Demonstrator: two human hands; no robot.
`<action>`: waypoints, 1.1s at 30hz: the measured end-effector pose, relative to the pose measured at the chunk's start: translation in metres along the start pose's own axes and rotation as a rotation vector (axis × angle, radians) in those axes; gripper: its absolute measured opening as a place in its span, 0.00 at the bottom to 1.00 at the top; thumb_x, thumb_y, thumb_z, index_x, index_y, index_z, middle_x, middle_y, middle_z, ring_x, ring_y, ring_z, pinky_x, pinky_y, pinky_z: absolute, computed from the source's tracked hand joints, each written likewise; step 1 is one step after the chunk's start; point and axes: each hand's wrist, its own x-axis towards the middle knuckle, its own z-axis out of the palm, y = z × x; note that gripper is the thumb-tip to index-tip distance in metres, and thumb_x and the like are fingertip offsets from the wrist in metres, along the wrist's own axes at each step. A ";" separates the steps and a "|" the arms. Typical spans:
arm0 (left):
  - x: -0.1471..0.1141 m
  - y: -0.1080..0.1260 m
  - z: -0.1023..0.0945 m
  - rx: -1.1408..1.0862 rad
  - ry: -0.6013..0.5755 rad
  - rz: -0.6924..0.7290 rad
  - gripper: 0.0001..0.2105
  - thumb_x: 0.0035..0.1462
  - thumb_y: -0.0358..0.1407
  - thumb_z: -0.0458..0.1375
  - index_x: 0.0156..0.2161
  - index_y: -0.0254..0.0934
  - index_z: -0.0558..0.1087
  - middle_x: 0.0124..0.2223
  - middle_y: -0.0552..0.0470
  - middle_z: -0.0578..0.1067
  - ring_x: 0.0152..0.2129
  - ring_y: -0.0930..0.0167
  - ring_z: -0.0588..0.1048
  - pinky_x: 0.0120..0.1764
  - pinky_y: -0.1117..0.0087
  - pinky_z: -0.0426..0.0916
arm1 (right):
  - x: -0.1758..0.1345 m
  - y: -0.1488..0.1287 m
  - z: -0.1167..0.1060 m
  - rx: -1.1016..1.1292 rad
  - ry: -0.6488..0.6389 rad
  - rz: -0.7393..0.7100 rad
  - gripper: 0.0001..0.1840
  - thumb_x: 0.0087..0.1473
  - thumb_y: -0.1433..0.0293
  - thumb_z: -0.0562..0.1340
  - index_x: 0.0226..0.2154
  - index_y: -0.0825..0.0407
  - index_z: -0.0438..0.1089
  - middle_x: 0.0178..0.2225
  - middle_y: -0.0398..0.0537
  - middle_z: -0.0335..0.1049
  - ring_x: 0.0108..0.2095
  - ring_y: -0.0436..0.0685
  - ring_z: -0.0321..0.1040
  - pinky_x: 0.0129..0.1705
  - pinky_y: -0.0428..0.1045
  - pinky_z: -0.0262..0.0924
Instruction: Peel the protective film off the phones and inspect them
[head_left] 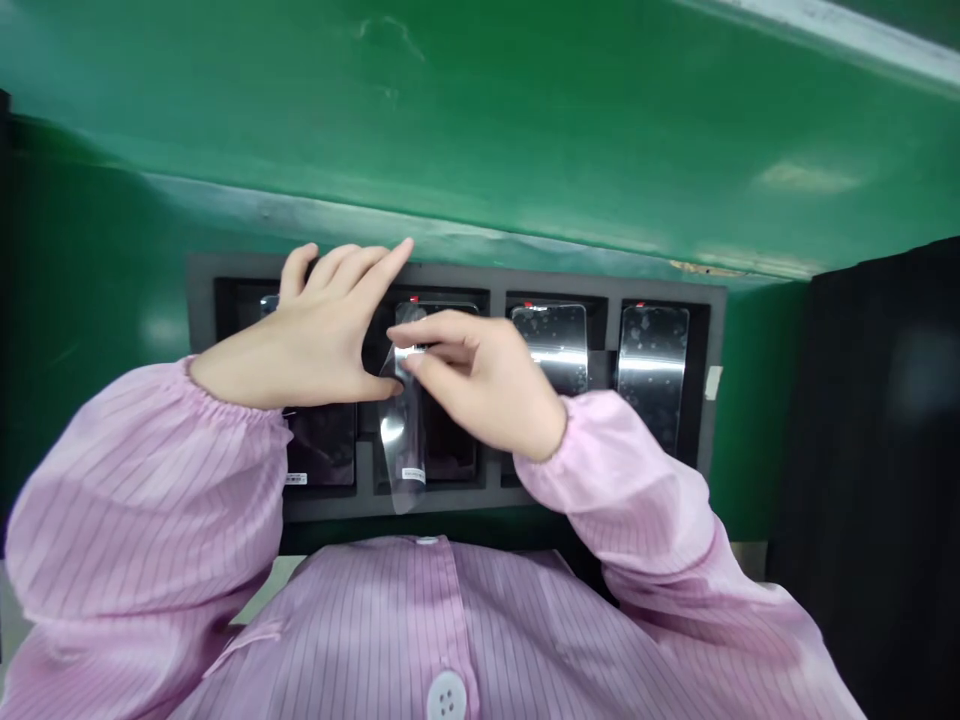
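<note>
My right hand point(487, 385) pinches the upper part of a clear protective film point(405, 430) between thumb and fingers. The film curls up and bears a small white label near its lower end. Under it, a dark phone screen panel point(454, 440) lies in the second compartment of a black foam tray point(442, 503). My left hand point(322, 335) is spread with its fingers apart above the left side of the tray. Its thumb tip reaches the film's left edge; whether it presses there I cannot tell. Beneath that hand another dark screen panel point(322, 445) is partly hidden.
Two more glossy panels with film and red tabs, one nearer point(551, 345) and one at the far right point(652, 375), lie in the tray's right compartments. A green surface point(480, 130) rises behind the tray. Something black point(870, 450) stands at the right.
</note>
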 end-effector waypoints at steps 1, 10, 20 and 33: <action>0.000 -0.001 0.001 -0.014 0.001 -0.001 0.54 0.47 0.47 0.63 0.71 0.42 0.35 0.69 0.41 0.53 0.67 0.48 0.50 0.66 0.39 0.38 | -0.007 -0.002 0.005 -0.067 -0.010 -0.038 0.17 0.57 0.76 0.58 0.48 0.53 0.74 0.50 0.51 0.73 0.49 0.55 0.73 0.52 0.52 0.72; 0.000 -0.002 0.006 -0.030 -0.002 0.006 0.49 0.48 0.37 0.55 0.71 0.42 0.34 0.68 0.40 0.55 0.66 0.49 0.52 0.66 0.39 0.39 | -0.062 0.003 0.049 -0.588 -0.109 -0.238 0.43 0.57 0.72 0.56 0.71 0.57 0.40 0.70 0.61 0.42 0.72 0.63 0.35 0.70 0.63 0.48; -0.001 0.003 0.003 -0.015 0.007 0.006 0.51 0.49 0.44 0.60 0.71 0.42 0.34 0.67 0.37 0.56 0.64 0.48 0.55 0.65 0.38 0.41 | -0.074 -0.006 0.033 -0.694 -0.154 -0.331 0.38 0.56 0.72 0.57 0.68 0.58 0.49 0.70 0.68 0.42 0.71 0.68 0.39 0.67 0.63 0.55; -0.001 0.001 0.006 -0.015 0.010 0.023 0.51 0.48 0.47 0.63 0.71 0.44 0.40 0.67 0.40 0.57 0.65 0.50 0.55 0.66 0.39 0.41 | -0.072 -0.004 -0.074 -0.978 -0.004 -0.235 0.21 0.61 0.70 0.58 0.56 0.57 0.69 0.51 0.61 0.72 0.48 0.67 0.70 0.48 0.65 0.71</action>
